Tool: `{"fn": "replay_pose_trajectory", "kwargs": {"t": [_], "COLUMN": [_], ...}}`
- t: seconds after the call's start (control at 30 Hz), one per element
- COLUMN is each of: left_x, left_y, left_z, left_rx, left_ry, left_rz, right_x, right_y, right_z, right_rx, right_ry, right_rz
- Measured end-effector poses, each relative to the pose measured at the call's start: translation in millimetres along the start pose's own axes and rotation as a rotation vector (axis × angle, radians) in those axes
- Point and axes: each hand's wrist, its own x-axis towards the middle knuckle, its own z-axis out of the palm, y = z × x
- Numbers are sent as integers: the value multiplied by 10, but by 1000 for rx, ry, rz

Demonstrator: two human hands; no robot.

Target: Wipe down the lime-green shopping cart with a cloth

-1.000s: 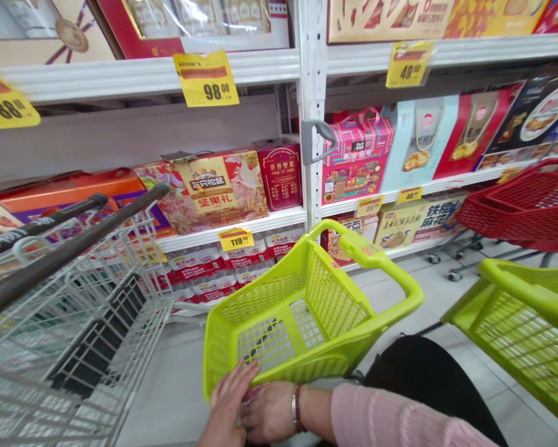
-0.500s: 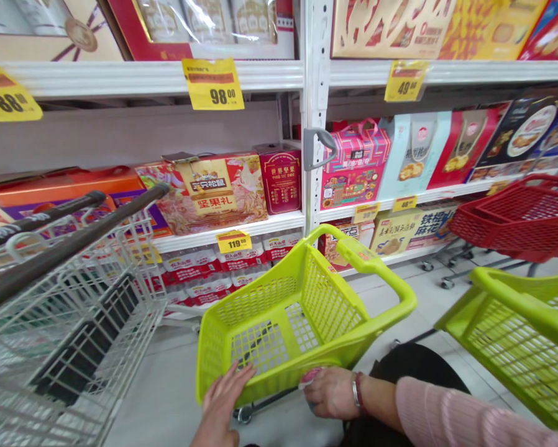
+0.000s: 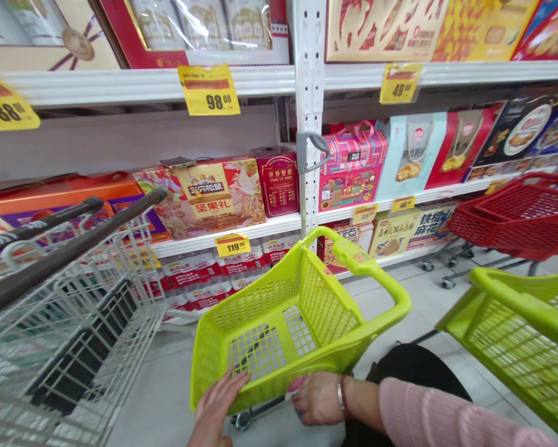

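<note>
1. The left hand (image 3: 219,402) is open, its fingers laid out flat over the near rim of the green cart (image 3: 328,298).
2. The right hand (image 3: 319,398) is curled closed on a pink wad (image 3: 297,383) – mostly covered by the fingers – at that cart's near side wall.
3. The green cart spreads just beyond both hands.
4. Left of the left hand stands a wire cart (image 3: 86,347); well right of the right hand, another green cart (image 3: 521,335).
</note>
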Motion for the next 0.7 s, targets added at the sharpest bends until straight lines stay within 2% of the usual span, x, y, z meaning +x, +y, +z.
{"fn": "replay_pose_trajectory", "kwargs": {"t": [0.1, 0.17, 0.3, 0.47, 0.57, 0.7], "left_x": [5, 13, 19, 10, 4, -7], "left_y": [-25, -22, -18, -46, -52, -39], "left_z": [7, 12, 7, -10, 11, 48], "left_rx": [-2, -14, -23, -7, -12, -6], "left_ry": [5, 6, 22, -18, -7, 19], "left_rz": [7, 12, 10, -29, -17, 9], "right_x": [-404, -564, -714, -904, -1009, -1043], "right_y": [8, 6, 20, 65, 85, 62], "right_z": [-140, -242, -454, -675, -659, -403], "right_rx": [-2, 4, 33, 92, 141, 208], "right_ry": [-20, -32, -47, -68, -103, -165], "right_rz": [81, 134, 173, 180, 198, 303]}}
